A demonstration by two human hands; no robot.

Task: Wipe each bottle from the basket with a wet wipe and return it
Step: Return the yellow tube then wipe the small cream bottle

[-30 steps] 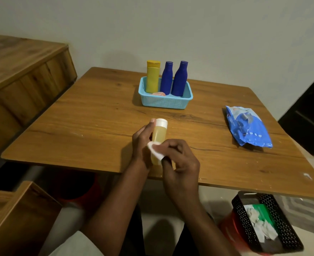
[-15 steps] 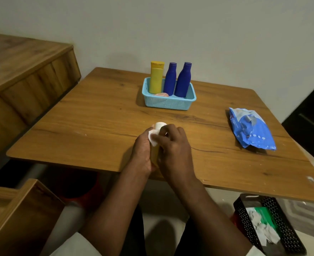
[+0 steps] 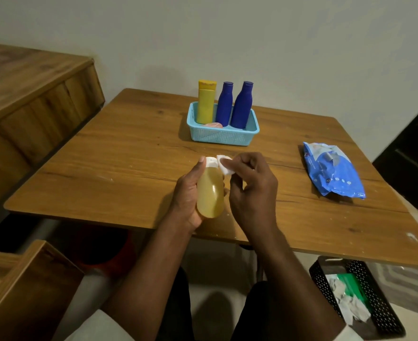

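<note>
Close above the near edge of the table (image 3: 119, 168), the left hand (image 3: 187, 200) wraps its fingers around an amber bottle (image 3: 210, 193), tilting its white cap away so the neck is exposed for cleaning. Beside the cap, the right hand (image 3: 251, 190) pinches a folded wet wipe (image 3: 225, 164) against it. Farther back, a blue basket (image 3: 221, 137) holds one yellow bottle (image 3: 206, 104) and two dark blue bottles (image 3: 233, 107), seemingly awaiting the held one's return. A wipes packet (image 3: 333, 168) lies to the right, within reach.

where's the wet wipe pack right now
In the head view, the blue wipe pack lies on the table's right side, right of both hands.
</note>
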